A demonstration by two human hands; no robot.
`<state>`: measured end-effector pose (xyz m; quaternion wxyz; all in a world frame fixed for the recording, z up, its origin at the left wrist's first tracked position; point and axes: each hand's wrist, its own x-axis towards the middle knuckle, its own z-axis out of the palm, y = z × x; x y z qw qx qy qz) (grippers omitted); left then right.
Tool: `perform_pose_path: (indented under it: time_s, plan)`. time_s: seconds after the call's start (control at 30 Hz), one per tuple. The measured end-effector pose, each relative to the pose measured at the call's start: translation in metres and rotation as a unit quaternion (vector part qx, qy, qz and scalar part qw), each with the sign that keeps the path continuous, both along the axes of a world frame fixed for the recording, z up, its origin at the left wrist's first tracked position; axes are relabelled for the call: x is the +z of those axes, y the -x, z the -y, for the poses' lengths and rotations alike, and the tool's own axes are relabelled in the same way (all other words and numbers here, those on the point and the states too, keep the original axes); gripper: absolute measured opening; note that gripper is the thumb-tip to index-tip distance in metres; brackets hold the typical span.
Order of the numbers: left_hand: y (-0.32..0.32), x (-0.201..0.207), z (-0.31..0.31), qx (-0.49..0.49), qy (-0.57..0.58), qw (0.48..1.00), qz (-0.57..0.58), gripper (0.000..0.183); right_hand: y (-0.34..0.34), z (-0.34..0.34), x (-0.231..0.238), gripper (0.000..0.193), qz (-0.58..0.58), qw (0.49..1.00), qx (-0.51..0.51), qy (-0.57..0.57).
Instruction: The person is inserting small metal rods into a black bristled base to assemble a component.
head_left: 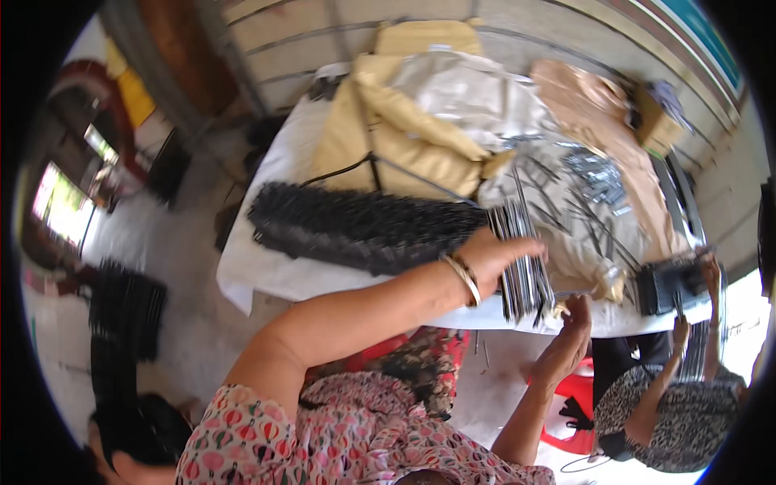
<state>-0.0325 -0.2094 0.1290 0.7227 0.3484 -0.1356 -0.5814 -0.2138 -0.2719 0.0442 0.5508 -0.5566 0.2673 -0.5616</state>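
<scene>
My left hand [491, 257] is closed around a bundle of thin dark metal strips [521, 279], held upright over the table's front edge. Its thumb lies across the strips. To the right of the bundle's lower end is my right hand [570, 333], its fingers curled together. Something thin and small shows by those fingertips, too blurred to name. A long heap of black, spiky pieces [364, 229] lies on the table, left of the bundle. Beyond the bundle, loose dark rods [594, 222] and a pile of shiny silver pieces [596, 174] rest on pale sheeting.
Yellow sacks [404, 129] and a brown sheet [578, 97] cover the back of the white-covered table [267, 275]. At the right, a co-worker [667, 416] handles pieces beside a black box [669, 284]. A red stool [570, 404] stands below. Another person [149, 432] is lower left.
</scene>
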Motion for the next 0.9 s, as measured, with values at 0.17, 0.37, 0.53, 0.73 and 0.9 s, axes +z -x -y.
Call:
perform_pose_path:
  time_s: [0.17,0.37,0.53,0.73,0.9]
  plan:
    - [0.012,-0.042,-0.092,0.088,-0.029,0.994,-0.053,0.017,-0.060,-0.084,0.012,0.046,0.081,0.961,0.153,-0.214]
    - [-0.012,-0.074,-0.153,0.152,-0.021,0.982,-0.108,0.016,-0.104,-0.140,-0.007,0.035,0.162,0.891,0.313,-0.286]
    - [-0.026,-0.082,-0.189,0.193,-0.016,0.971,-0.141,0.018,-0.126,-0.163,-0.026,0.039,0.199,0.847,0.362,-0.335]
    - [-0.016,-0.095,-0.217,0.259,-0.037,0.965,-0.032,0.015,-0.105,-0.193,-0.053,0.053,0.091,0.760,0.379,-0.521]
    - [-0.013,-0.109,-0.212,0.303,-0.073,0.949,-0.056,0.019,-0.111,-0.223,-0.068,0.045,0.109,0.652,0.425,-0.619]
